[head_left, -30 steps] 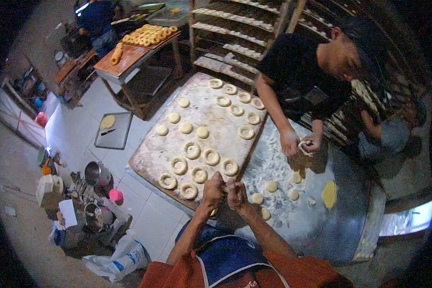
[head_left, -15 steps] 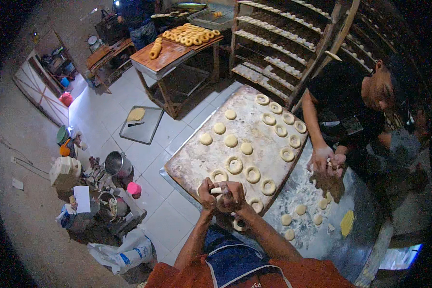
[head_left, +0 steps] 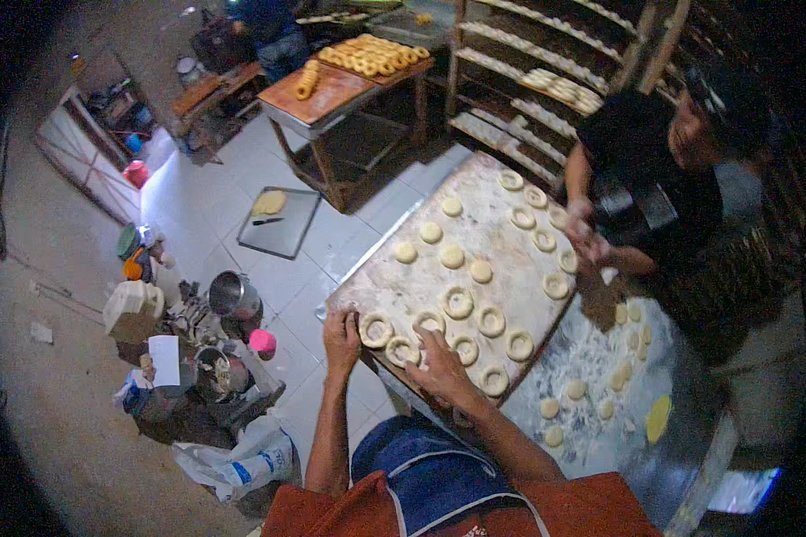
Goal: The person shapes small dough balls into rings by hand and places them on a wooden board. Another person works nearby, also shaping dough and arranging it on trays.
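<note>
A floured wooden board point(head_left: 394, 291) carries dough rings and several flat dough rounds point(head_left: 451, 257). At its near left edge is my left hand point(head_left: 341, 338), its fingers curled at the board's rim right beside a dough ring point(head_left: 376, 330). My right hand point(head_left: 443, 371) reaches over the near edge with fingers spread. Its fingertips lie by two more rings, the nearer ring point(head_left: 403, 350) and the one behind it point(head_left: 429, 324); whether they press on either I cannot tell. More rings point(head_left: 458, 302) lie just beyond.
Across the floured metal table point(head_left: 591, 421) a co-worker's hands point(head_left: 591, 243) are together near the board's right edge. Small dough pieces point(head_left: 576, 389) lie on the table. Racks of dough point(head_left: 528, 80) stand behind; baked rings point(head_left: 372, 55) cover a wooden table. A tray point(head_left: 279, 224) rests on the floor.
My hands, earlier together around a dough ring above the board, have moved apart; no ring is held up between them now. The co-worker's hands have lifted from the metal table toward the body.
</note>
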The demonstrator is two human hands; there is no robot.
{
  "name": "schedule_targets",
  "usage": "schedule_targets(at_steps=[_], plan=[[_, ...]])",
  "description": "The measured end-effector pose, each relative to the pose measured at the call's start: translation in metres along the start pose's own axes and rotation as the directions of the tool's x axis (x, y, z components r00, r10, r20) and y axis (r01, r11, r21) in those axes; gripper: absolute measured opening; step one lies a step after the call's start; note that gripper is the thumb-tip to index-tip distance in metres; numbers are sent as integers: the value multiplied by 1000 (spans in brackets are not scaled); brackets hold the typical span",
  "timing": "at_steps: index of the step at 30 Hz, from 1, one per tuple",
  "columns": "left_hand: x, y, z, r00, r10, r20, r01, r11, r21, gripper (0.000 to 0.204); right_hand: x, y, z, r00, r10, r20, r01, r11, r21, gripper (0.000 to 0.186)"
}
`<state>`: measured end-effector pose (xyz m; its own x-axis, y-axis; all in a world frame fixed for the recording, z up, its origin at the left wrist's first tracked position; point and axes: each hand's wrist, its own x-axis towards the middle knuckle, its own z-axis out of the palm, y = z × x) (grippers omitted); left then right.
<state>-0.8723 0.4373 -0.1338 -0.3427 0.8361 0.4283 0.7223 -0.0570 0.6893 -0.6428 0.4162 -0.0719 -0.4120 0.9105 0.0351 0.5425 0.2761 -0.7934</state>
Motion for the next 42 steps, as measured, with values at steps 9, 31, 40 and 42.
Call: schedule_targets(at_steps=[9, 31, 40, 42], plan=[[-9, -6, -6, 953, -129, 274, 158, 984, -86, 19, -206, 35, -128, 746, 637, -192, -652, 758, -20, 40], [-264, 330, 125, 432, 189, 882, 603, 666, -438, 22, -334, 156, -136, 594, 449, -668, 5, 828, 560, 63], [-301, 358, 136, 503, 90, 860, 736, 477, -480, 23, -361, 150, -185, 849, 434, -300, -114, 705, 700, 58], [-307, 335, 153, 367, 175, 914, 877, 264, -403, 29, -361, 154, -190, 932, 307, -192, 15, 498, 867, 58]])
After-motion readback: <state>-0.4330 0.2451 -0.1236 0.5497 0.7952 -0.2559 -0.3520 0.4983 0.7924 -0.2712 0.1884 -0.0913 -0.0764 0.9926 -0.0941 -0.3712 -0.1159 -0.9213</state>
